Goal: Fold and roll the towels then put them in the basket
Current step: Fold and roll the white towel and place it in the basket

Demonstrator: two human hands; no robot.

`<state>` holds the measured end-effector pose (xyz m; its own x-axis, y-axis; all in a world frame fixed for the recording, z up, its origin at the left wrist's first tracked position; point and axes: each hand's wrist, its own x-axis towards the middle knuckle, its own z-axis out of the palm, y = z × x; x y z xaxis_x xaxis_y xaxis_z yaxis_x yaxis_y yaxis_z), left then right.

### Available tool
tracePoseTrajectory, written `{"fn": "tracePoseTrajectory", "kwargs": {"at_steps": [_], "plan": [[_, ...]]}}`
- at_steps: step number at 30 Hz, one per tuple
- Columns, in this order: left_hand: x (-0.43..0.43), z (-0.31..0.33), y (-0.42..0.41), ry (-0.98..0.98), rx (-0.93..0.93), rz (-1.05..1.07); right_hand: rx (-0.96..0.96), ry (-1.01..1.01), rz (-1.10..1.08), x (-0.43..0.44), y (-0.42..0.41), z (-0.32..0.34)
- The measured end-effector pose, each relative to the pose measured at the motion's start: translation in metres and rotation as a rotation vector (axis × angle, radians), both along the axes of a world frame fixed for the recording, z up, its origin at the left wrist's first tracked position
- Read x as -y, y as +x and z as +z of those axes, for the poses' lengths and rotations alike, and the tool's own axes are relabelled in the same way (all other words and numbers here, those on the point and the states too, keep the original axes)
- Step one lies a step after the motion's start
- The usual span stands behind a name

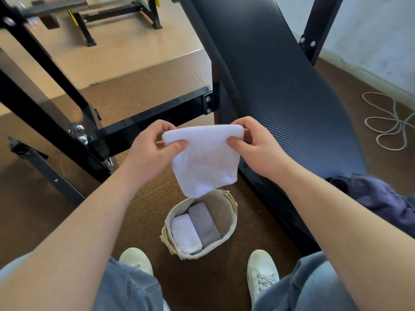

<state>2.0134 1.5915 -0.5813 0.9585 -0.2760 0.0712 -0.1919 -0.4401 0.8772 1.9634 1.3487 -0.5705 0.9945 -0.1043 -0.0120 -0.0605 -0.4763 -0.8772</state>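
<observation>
Jeans-clad knees and bare forearms are seen nearest, arms reaching fwd. White towel [204, 160] is pinched at its top corners: L corner by left hand [152, 151], R corner by right hand [258, 149], thumbs on near side, fingers curled behind. It is held in the air, hanging above basket [211, 251]. Basket is set on brown floor btwn two white shoes [261, 270]. Inside, white roll [185, 234] is laid at left, touching grey roll [204, 223]. Black padded bench [280, 86] is seen at right w/ dark blue cloth [381, 198] on its near end.
</observation>
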Motion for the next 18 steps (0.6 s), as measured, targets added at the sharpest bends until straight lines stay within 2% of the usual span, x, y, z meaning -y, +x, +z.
{"fn": "tracePoseTrajectory", "kwargs": {"at_steps": [5, 12, 18], "plan": [[0.0003, -0.0005, -0.0008, -0.009, 0.008, -0.009, -0.118, 0.224, -0.012, -0.0019, -0.0016, 0.0050], [0.0014, -0.0017, 0.0004, 0.095, 0.066, 0.041, -0.094, 0.241, -0.049, -0.0019, -0.0023, 0.0077], [0.0033, 0.0040, -0.0013, -0.012, -0.083, 0.059, -0.087, 0.298, -0.069, -0.0036, -0.0033, 0.0058]]}}
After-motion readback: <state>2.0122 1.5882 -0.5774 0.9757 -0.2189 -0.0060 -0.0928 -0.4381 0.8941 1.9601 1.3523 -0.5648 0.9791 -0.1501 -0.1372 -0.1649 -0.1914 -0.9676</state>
